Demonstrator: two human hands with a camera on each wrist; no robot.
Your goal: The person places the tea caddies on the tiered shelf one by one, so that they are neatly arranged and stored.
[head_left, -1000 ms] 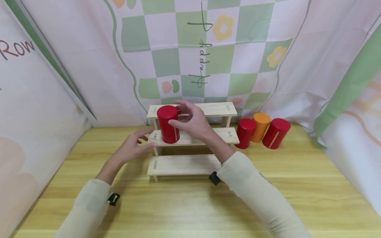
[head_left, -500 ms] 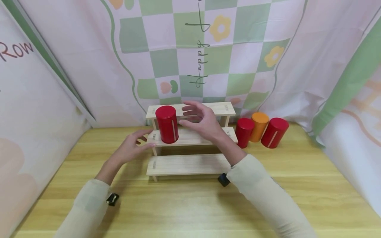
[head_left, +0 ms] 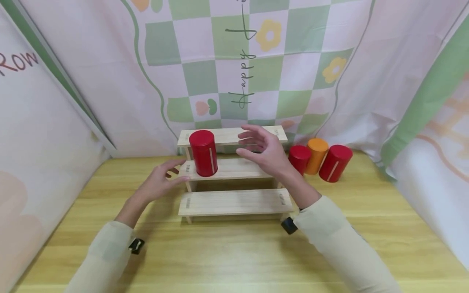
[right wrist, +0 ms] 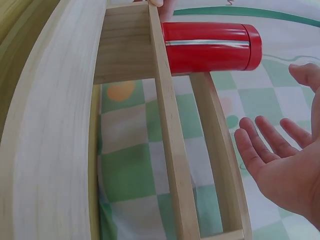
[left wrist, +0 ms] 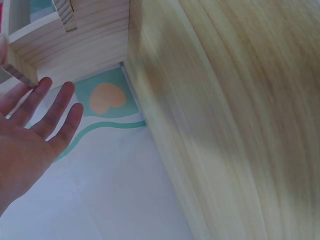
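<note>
A red canister (head_left: 203,154) with a lid and a pale vertical stripe stands upright at the left end of the middle shelf (head_left: 242,170) of a three-step wooden stand (head_left: 234,202). My left hand (head_left: 155,185) holds this shelf's left end, thumb at the front corner and fingers behind; the left wrist view shows the fingertips (left wrist: 45,82) at the board's edge. To the right of the canister, my right hand (head_left: 269,152) hovers above the stand with relaxed, spread fingers and nothing in it. The right wrist view shows a gap between that hand and the canister (right wrist: 212,47).
On the table (head_left: 227,256) right of the stand are a red canister (head_left: 299,158), an orange canister (head_left: 316,156) and another red canister (head_left: 335,162), close together. My right forearm partly covers the nearest. A printed curtain (head_left: 199,77) hangs right behind the stand.
My right hand has let go of the red canister and moved right, away from it. The canister stays on the middle shelf. My left hand keeps its place at the shelf's end.
</note>
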